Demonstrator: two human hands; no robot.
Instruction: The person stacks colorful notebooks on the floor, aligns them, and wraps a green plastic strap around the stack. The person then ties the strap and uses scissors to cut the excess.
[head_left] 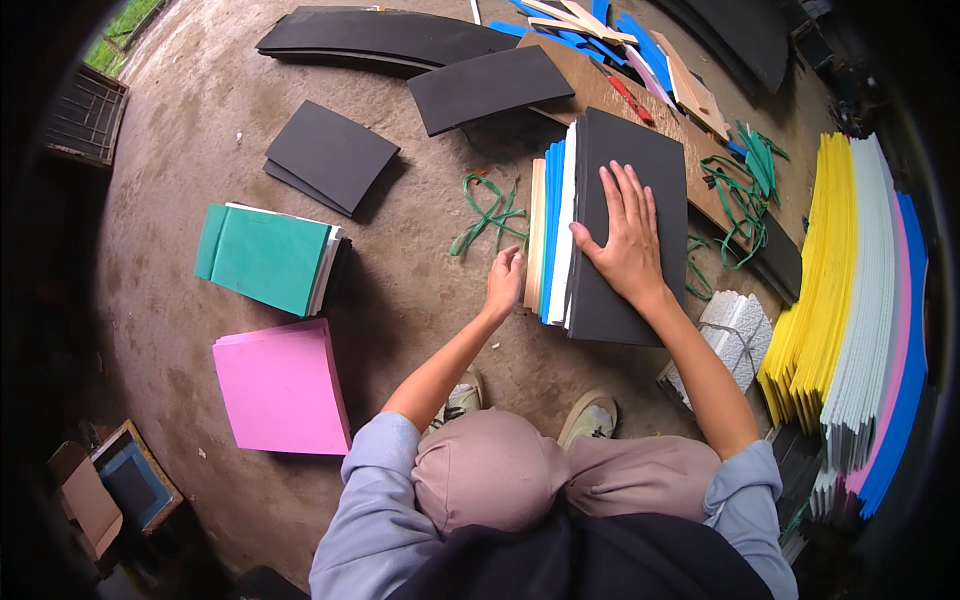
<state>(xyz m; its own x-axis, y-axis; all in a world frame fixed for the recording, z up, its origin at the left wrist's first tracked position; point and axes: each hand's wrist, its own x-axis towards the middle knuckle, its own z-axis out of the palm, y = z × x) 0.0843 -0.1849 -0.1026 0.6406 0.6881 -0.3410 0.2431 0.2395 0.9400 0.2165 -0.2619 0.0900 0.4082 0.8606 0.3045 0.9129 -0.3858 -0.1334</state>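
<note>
Two bare hands work at one thick stack of sheets (600, 290), which stands on the floor (170, 300) in front of the person's knees, a little right of the middle. The right hand (628, 235) lies flat and spread on its top, palm down, thumb held away from the fingers, gripping nothing. The left hand (505, 285) is at the stack's left side, fingers partly bent, their tips at or just beside the cream layer; whether they pinch anything, I cannot tell. Four colours show in the stack: black on top, then white, blue and cream. Two green cords show nearby, a loose looped one (487, 218) to the left and a tangled one (745, 210) to the right. Two lower blocks of sheets sit at the left, one green (265, 255) and one pink (280, 390), both smooth, matte and squarish. Above them lie two small overlapping black pieces (335, 150), one black rectangle (490, 88) and one long, slightly curved black pile (385, 38). One red cutter (630, 100) rests on a brown board (697, 140) beside narrow blue and cream strips. One white bundle (735, 330), rough and pebbly, is tied with thin string. At far right, sheets in four colours rise in thin-edged rows: yellow (825, 260), pale grey, pink and blue. The floor is rough, brown and stained.
</note>
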